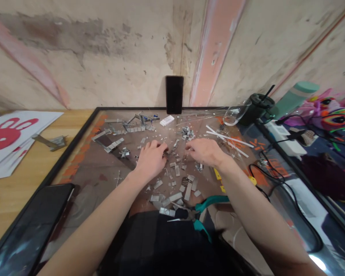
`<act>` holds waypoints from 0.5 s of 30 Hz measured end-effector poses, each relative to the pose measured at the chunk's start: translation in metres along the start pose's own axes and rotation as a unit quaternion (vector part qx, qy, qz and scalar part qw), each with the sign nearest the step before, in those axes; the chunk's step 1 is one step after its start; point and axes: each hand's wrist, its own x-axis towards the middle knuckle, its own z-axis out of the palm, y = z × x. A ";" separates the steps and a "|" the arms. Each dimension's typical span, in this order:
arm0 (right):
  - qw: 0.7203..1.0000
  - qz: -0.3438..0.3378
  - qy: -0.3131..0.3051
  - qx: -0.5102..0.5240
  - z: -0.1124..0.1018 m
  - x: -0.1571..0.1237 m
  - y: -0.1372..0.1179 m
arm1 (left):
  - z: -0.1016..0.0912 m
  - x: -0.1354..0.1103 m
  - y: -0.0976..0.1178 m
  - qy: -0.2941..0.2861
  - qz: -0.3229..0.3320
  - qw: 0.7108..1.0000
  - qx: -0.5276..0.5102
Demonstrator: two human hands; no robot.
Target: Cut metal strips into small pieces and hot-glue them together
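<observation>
My left hand (153, 156) is over the middle of the glass-topped table (87, 172), fingers curled and thumb drawn in; whatever is between them is too small to make out. Across a narrow gap, my right hand (205, 150) has its fingertips bent together low over the tabletop, and what they grip cannot be made out either. Small silvery flat pieces (177, 170) lie scattered between and below the hands. Just beyond my right fingertips sits a crumpled silvery heap (188, 132). Longer jointed silvery strips (132, 124) lie behind my left hand.
Teal-handled pliers (208, 200) lie open near the front edge. White strips (232, 141) cross at right, near a clear glass (232, 115) and a dark cup (257, 109). One phone (174, 94) leans on the wall; a black device (31, 226) lies at left. Cables (271, 172) loop at right.
</observation>
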 end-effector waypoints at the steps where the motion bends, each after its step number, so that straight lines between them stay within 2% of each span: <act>1: 1.000 0.002 0.004 0.001 -0.002 -0.001 0.001 | 0.000 -0.001 -0.003 0.007 -0.004 1.000 -0.009; 5: 1.000 -0.001 0.015 0.014 -0.003 -0.001 -0.003 | -0.003 -0.007 -0.010 0.047 -0.014 0.996 -0.071; 10: 0.999 -0.016 0.020 0.040 0.009 0.001 -0.015 | -0.006 -0.019 -0.010 0.091 -0.005 0.983 -0.161; 15: 0.992 -0.088 0.003 0.089 0.017 0.003 -0.022 | 0.001 -0.032 -0.007 0.134 -0.035 0.959 -0.246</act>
